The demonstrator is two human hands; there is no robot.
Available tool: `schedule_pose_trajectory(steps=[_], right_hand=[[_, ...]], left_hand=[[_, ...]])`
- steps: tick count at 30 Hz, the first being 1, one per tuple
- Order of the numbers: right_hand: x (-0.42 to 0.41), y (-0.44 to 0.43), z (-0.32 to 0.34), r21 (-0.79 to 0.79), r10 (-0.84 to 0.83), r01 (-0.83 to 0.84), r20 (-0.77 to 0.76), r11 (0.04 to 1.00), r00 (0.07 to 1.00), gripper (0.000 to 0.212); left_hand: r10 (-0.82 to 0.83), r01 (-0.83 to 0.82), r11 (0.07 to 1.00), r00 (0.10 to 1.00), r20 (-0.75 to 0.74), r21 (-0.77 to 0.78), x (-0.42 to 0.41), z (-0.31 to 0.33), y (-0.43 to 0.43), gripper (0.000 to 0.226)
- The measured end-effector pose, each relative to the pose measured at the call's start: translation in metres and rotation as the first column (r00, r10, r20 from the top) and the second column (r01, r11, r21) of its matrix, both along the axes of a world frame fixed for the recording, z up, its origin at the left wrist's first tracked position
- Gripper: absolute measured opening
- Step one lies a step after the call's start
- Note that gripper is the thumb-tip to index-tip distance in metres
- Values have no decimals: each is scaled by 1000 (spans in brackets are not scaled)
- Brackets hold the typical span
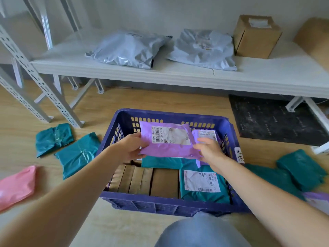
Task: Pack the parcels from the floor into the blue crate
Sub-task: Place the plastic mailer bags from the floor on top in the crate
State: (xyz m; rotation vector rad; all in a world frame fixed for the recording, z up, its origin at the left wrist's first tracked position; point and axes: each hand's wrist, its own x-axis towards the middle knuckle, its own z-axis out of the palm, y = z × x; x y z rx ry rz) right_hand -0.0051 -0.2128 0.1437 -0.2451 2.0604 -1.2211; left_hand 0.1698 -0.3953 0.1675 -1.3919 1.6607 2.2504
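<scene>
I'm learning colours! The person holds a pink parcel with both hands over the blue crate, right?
No, the head view shows a purple parcel; the left hand and right hand hold it over the blue crate.

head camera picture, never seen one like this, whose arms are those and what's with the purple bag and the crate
No machine here: a person wears one camera on the head, looking forward and down, so the two arms are their own. The left hand and right hand grip a purple parcel by its side edges, label up, above the blue crate on the floor. Inside the crate lie brown cardboard boxes, a labelled teal parcel and another purple parcel. On the floor around it lie teal parcels on both sides and a pink parcel at the left. Behind, a white shelf holds grey bags and a cardboard box.
</scene>
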Motion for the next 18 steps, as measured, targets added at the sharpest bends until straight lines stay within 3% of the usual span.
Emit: schedule_pose_trajectory(steps=[2,5,8,11,14,16,18], right_hand=[[6,-13,-18,37,25,-25,-7,999,1000,54],[16,-31,-34,28,-33,30,109,999,994,46],[22,-51,-43,-18,-108,121,326,993,939,23],[27,-68,-52,-68,-178,239,484,969,857,31],[36,-82,-62,-84,-195,272,504,959,842,40],[42,-91,-68,-78,-199,259,447,963,872,54],[44,-99,-74,-57,-186,222,366,973,912,51]], left_hand=[[44,-41,997,998,53,-68,5,-10,-6,22],[142,-126,984,980,139,-123,14,-32,-14,26],[233,-233,972,964,129,-14,22,-56,-12,34],[347,-358,926,932,101,124,26,-67,-3,37],[376,-395,902,917,134,174,32,-80,1,41],[337,-367,919,921,195,145,37,-85,3,33],[335,-361,930,909,248,67,42,-89,0,24]])
